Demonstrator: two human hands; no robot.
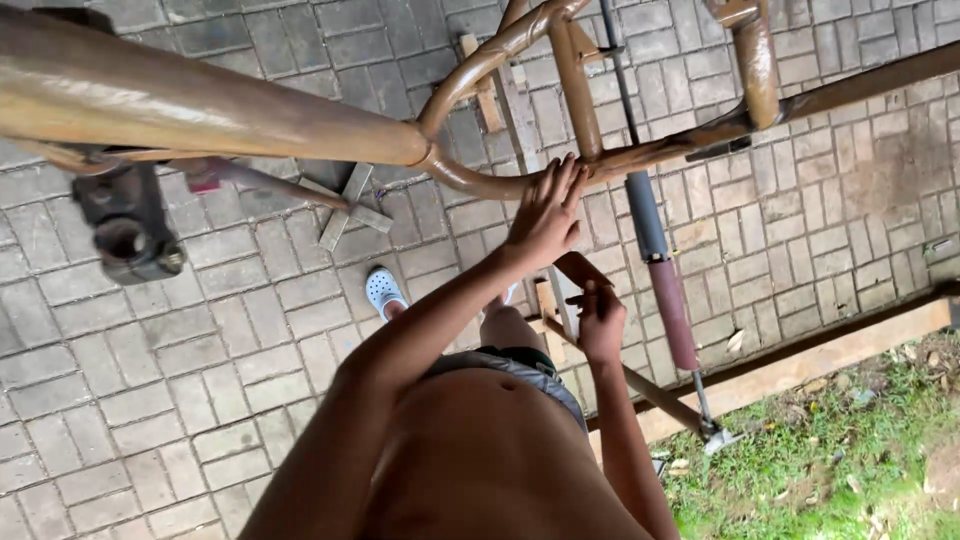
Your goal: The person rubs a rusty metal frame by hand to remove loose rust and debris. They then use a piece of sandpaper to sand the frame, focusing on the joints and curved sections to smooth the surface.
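Rusty pipe frame (560,165): left hand (545,215) flat against it, fingers apart; right hand (600,318) clamped on brown scrap (580,268). Frame could tip if pushed.

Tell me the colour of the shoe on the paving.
White, with small holes: the shoe shows in the head view, the only one.

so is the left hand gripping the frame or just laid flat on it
Laid flat: the left hand has its fingers straight and spread against the brown metal tube frame, not curled around it.

floor: grey brick paving (150,390) | on it: wooden plank (830,362), crossed wood scraps (350,208)
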